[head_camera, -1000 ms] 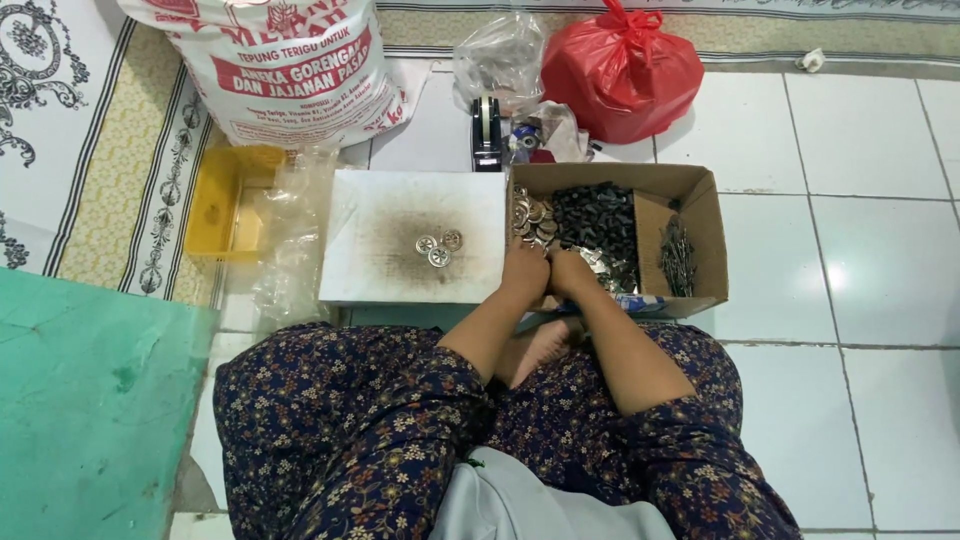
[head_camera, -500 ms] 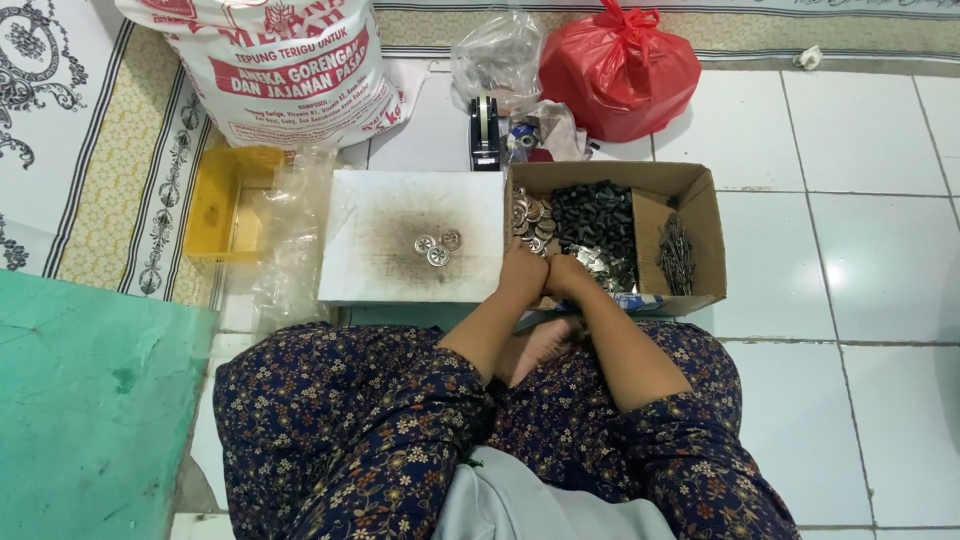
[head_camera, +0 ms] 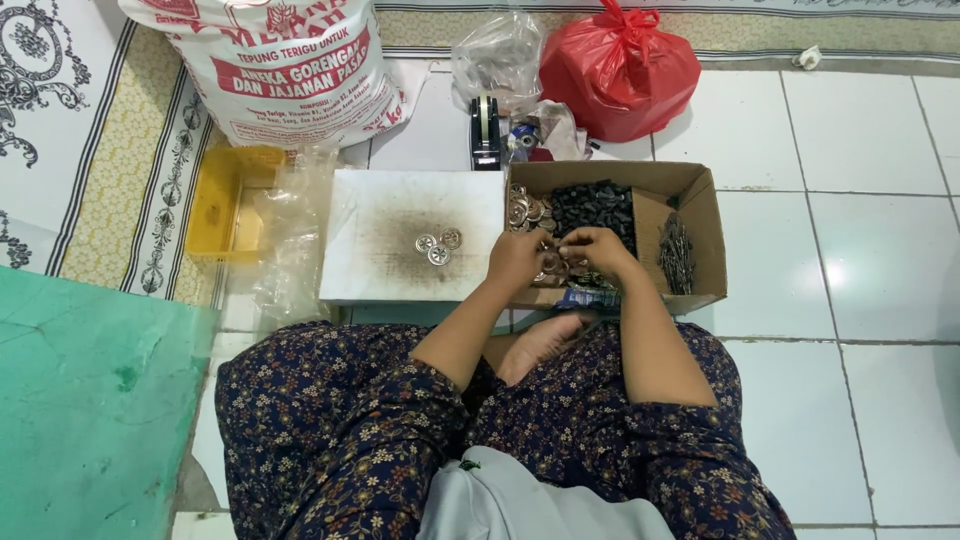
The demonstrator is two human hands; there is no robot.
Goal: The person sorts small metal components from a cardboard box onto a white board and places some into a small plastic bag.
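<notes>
I see left hand (head_camera: 517, 262) & right hand (head_camera: 596, 250) together over open brown cardboard box (head_camera: 700, 210), fingers pinched on small round silver metal discs (head_camera: 553, 268). Discs prob. light, stiff, slippery; pinch by rim w/ fingertips.

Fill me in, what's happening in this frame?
A person sits on a tiled floor with both hands together over an open cardboard box. The left hand and right hand meet over small silver round parts beside a heap of small black parts; what they pinch is too small to tell. Three silver discs lie on the white board to the left.
</notes>
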